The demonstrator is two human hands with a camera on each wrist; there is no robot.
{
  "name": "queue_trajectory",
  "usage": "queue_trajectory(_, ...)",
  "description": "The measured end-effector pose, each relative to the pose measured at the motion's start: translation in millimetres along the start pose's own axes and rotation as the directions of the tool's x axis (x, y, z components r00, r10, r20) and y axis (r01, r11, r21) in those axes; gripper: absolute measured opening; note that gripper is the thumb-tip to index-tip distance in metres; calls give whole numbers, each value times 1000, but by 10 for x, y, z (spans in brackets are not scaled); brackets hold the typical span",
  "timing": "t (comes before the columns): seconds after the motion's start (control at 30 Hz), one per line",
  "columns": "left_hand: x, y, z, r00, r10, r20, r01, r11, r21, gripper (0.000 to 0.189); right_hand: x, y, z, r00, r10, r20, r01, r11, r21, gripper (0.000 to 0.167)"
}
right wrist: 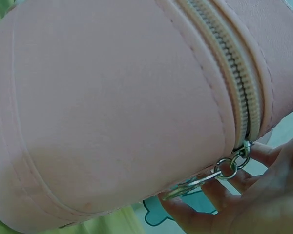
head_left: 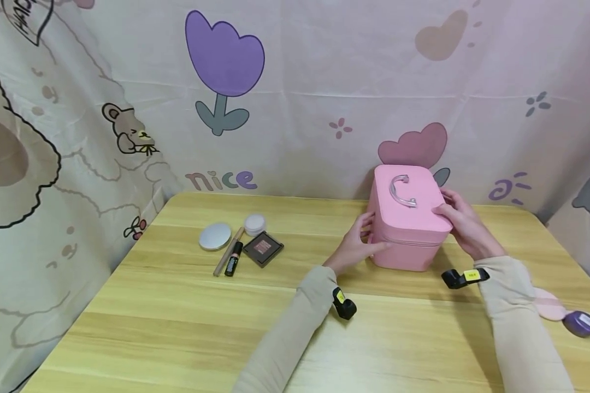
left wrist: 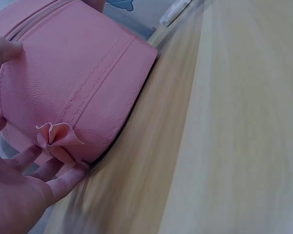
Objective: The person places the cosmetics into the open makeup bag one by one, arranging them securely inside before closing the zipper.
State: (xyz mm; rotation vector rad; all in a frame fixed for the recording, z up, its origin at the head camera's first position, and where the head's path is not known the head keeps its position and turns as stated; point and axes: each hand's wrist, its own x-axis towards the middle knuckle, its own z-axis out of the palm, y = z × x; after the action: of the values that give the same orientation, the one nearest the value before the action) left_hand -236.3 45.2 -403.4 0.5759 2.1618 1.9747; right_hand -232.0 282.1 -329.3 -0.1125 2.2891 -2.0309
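A pink zippered makeup case (head_left: 410,215) with a silver handle (head_left: 400,192) on its lid stands toward the back right of the table. My left hand (head_left: 353,246) grips its left side, the thumb lying across the front. In the left wrist view those fingers are at a small pink bow (left wrist: 61,141) near the case's bottom edge. From the other side my right hand (head_left: 464,224) holds the case, with the thumb on the lid's edge. The right wrist view shows the closed zipper (right wrist: 229,63) and a ringed metal zipper pull (right wrist: 227,168) beside the right fingers.
At the left lie a round white compact (head_left: 214,236), a small jar (head_left: 255,224), a slim pencil (head_left: 228,252), a black-and-pink tube (head_left: 233,259) and a square palette (head_left: 263,248). By the right forearm are a pink oval piece (head_left: 549,304) and a purple item (head_left: 581,323). A printed curtain hangs behind.
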Motion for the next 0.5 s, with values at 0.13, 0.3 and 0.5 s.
queue_trajectory(0.13,-17,-4,-57,1000,-9,11,9,1000,8,83,-24,10,49,999,-32,-6,32,999,1,72)
queue_trajectory(0.3,-23,-13,-136,1000,-14,28,14,1000,-7,81,-35,17,120,998,-67,-21,67,998,-16,71)
queue_trajectory(0.5,-62,-11,-216,999,-24,42,24,1000,11,81,-52,5,196,997,-73,-22,72,997,-41,70)
